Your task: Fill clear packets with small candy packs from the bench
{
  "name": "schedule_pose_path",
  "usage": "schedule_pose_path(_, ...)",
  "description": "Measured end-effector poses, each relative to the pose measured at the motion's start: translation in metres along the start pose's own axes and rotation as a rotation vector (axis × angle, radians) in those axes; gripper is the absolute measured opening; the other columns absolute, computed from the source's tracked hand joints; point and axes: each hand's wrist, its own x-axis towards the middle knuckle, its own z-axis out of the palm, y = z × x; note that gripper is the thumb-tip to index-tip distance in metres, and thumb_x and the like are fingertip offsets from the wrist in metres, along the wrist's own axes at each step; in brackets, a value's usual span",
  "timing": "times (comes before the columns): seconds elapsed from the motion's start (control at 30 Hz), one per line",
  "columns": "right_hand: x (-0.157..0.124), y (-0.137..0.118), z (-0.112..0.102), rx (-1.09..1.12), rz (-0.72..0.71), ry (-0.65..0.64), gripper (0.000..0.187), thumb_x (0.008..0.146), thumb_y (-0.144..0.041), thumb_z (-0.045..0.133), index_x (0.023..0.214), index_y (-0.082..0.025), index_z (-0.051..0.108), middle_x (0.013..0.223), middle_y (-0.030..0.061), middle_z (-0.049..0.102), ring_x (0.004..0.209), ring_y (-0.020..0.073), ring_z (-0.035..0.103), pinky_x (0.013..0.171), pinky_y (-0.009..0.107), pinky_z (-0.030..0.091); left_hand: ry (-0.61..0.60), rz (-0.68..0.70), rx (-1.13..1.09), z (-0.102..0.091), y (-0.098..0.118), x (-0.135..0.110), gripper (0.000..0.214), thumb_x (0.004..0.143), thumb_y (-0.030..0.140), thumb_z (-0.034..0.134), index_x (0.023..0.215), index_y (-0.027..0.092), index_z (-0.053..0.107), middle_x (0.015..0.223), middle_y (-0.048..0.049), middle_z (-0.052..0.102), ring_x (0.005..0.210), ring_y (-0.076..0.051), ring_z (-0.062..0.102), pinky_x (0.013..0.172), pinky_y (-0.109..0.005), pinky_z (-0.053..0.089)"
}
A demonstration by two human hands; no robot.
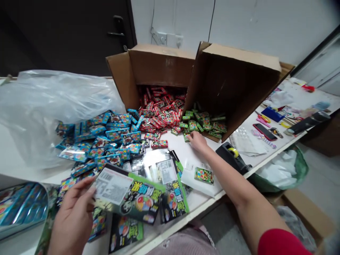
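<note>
My left hand (73, 219) is closed on a flat black and green printed pouch (130, 194) near the table's front edge. My right hand (198, 141) reaches across to the pile of small green packets (204, 124) spilling from a tipped cardboard box (233, 85); its fingers curl at the pile's near edge, and what they pinch is hidden. One green packet (204, 175) lies alone on a clear bag by my right forearm. More black and green pouches (174, 198) lie under the held one.
A second cardboard box (156, 65) spills red packets (162, 113). Blue packets (103, 138) are heaped at the left beside a big clear plastic bag (47, 102). A black tape dispenser (232, 156), a phone (265, 131) and scissors (262, 118) lie at the right. A bin (281, 171) stands below the table edge.
</note>
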Motion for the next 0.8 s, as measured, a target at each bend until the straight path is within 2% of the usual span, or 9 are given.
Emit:
schedule_pose_path(0.1, 0.015, 0.018, 0.012, -0.024, 0.067, 0.066, 0.038, 0.084, -0.039, 0.06, 0.11, -0.012, 0.061, 0.116, 0.0185, 0.064, 0.109, 0.0272, 0.059, 0.084, 0.032, 0.044, -0.064, -0.235, -0.197, 0.009, -0.015, -0.002, 0.048, 0.063, 0.045, 0.073, 0.103, 0.024, 0.056, 0.078, 0.0002, 0.066, 0.06, -0.016, 0.059, 0.048, -0.023, 0.049)
schedule_pose_path(0.17, 0.018, 0.026, 0.02, -0.008, 0.085, 0.045, 0.035, 0.081, -0.037, 0.063, 0.108, -0.014, 0.064, 0.106, 0.0132, 0.069, 0.095, 0.0228, 0.064, 0.076, 0.028, 0.046, -0.108, -0.264, -0.168, 0.01, -0.024, -0.005, 0.058, 0.056, 0.048, 0.078, 0.104, 0.023, 0.056, 0.079, 0.0, 0.066, 0.067, -0.018, 0.063, 0.056, -0.025, 0.053)
schedule_pose_path(0.23, 0.015, 0.035, 0.023, 0.018, 0.081, 0.004, 0.03, 0.08, -0.03, 0.064, 0.106, -0.015, 0.066, 0.092, 0.007, 0.071, 0.081, 0.0179, 0.066, 0.069, 0.024, 0.046, -0.177, -0.216, -0.059, 0.005, -0.034, -0.008, 0.064, 0.056, 0.054, 0.077, 0.107, 0.023, 0.055, 0.085, -0.0023, 0.067, 0.077, -0.022, 0.066, 0.062, -0.029, 0.056)
schedule_pose_path(0.33, 0.006, 0.046, 0.023, 0.037, 0.049, -0.008, 0.029, 0.082, -0.026, 0.061, 0.109, -0.016, 0.066, 0.089, 0.0039, 0.071, 0.079, 0.0151, 0.065, 0.07, 0.023, 0.046, -0.233, -0.018, 0.256, -0.007, -0.044, -0.008, 0.066, 0.062, 0.064, 0.068, 0.112, 0.023, 0.055, 0.1, -0.0082, 0.064, 0.088, -0.03, 0.064, 0.067, -0.039, 0.057)
schedule_pose_path(0.47, -0.001, 0.044, 0.025, 0.006, 0.012, 0.047, 0.041, 0.083, -0.041, 0.06, 0.116, -0.016, 0.062, 0.107, 0.0109, 0.067, 0.098, 0.0214, 0.061, 0.083, 0.029, 0.045, -0.281, 0.435, 0.564, -0.008, -0.045, -0.002, 0.056, 0.079, 0.061, 0.055, 0.12, 0.023, 0.052, 0.114, -0.0115, 0.057, 0.105, -0.034, 0.057, 0.089, -0.052, 0.051)
schedule_pose_path(0.53, 0.001, 0.037, 0.028, -0.016, 0.002, 0.053, 0.045, 0.079, -0.044, 0.065, 0.112, -0.014, 0.064, 0.113, 0.0156, 0.064, 0.107, 0.0267, 0.058, 0.088, 0.033, 0.043, -0.446, 0.644, 0.611, 0.003, -0.04, -0.001, 0.055, 0.083, 0.054, 0.056, 0.129, 0.027, 0.046, 0.124, -0.0106, 0.056, 0.117, -0.033, 0.052, 0.099, -0.052, 0.045)
schedule_pose_path(0.6, 0.003, 0.031, 0.031, -0.023, -0.008, 0.037, 0.044, 0.074, -0.041, 0.071, 0.108, -0.013, 0.066, 0.115, 0.0175, 0.063, 0.108, 0.0295, 0.057, 0.089, 0.035, 0.043, -0.644, 0.787, 0.7, 0.018, -0.034, -0.005, 0.068, 0.079, 0.049, 0.064, 0.139, 0.03, 0.037, 0.14, -0.0096, 0.048, 0.131, -0.035, 0.041, 0.106, -0.054, 0.037)
schedule_pose_path(0.7, 0.003, 0.028, 0.028, 0.004, -0.048, 0.0, 0.042, 0.075, -0.031, 0.07, 0.115, -0.016, 0.064, 0.111, 0.0122, 0.066, 0.1, 0.0254, 0.061, 0.084, 0.033, 0.046, -0.808, 0.857, 0.874, 0.036, -0.029, -0.011, 0.089, 0.073, 0.035, 0.07, 0.148, 0.032, 0.023, 0.154, -0.0083, 0.03, 0.141, -0.038, 0.023, 0.112, -0.06, 0.024)
schedule_pose_path(0.8, 0.002, 0.033, 0.014, 0.036, -0.142, -0.037, 0.035, 0.086, -0.023, 0.056, 0.121, -0.022, 0.061, 0.112, 0.0047, 0.067, 0.098, 0.0183, 0.062, 0.084, 0.028, 0.047, -0.852, 0.86, 0.915, 0.043, -0.031, -0.013, 0.086, 0.073, 0.022, 0.065, 0.148, 0.031, 0.024, 0.152, -0.0082, 0.034, 0.141, -0.037, 0.025, 0.112, -0.061, 0.023)
